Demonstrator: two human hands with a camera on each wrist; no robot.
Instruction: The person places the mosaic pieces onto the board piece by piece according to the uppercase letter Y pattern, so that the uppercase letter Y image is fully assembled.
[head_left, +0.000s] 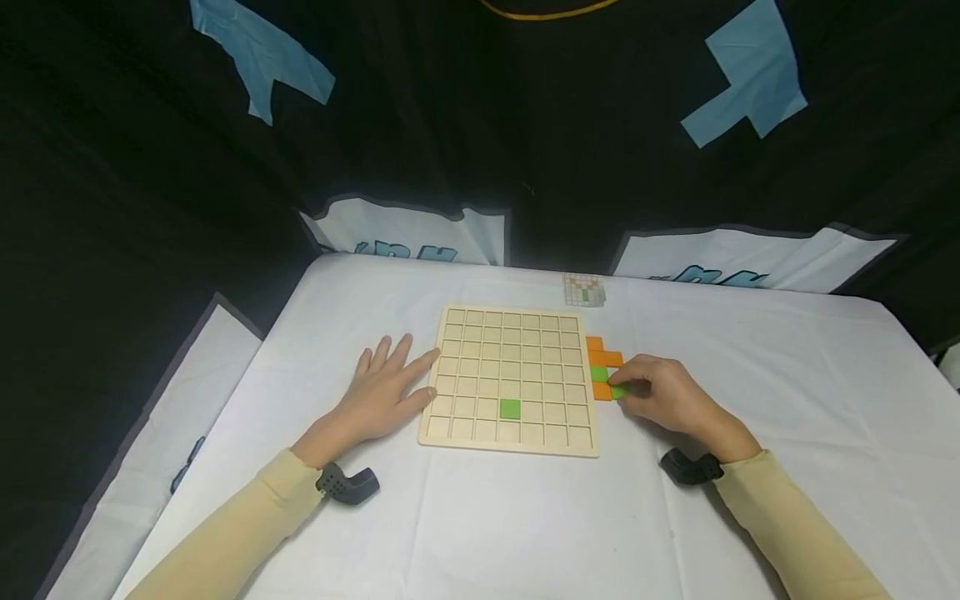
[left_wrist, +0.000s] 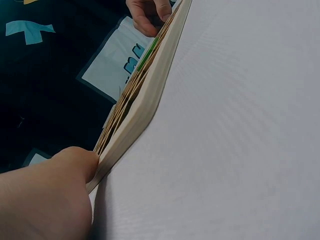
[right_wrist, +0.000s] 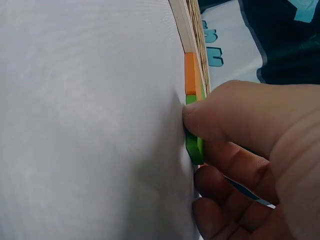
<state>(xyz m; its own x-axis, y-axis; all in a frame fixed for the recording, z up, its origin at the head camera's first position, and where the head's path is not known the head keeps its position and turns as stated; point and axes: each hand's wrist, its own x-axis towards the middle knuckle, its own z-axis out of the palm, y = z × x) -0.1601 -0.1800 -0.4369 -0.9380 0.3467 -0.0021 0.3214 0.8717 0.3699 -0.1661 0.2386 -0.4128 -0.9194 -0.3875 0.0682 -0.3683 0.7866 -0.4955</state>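
Note:
A square wooden grid board lies on the table, with one green tile in a lower cell. My left hand is spread beside the board's left edge, thumb and index finger touching it; the thumb shows at the edge in the left wrist view. Against the right edge sits a cluster of orange tiles and a green tile. There my right hand pinches another green tile, thumb on its near side in the right wrist view. An orange tile lies right beside it.
A small card printed with a coloured grid lies behind the board. White cloth covers the table. Dark curtains with blue tape pieces hang behind and at the left. Each wrist wears a black mount.

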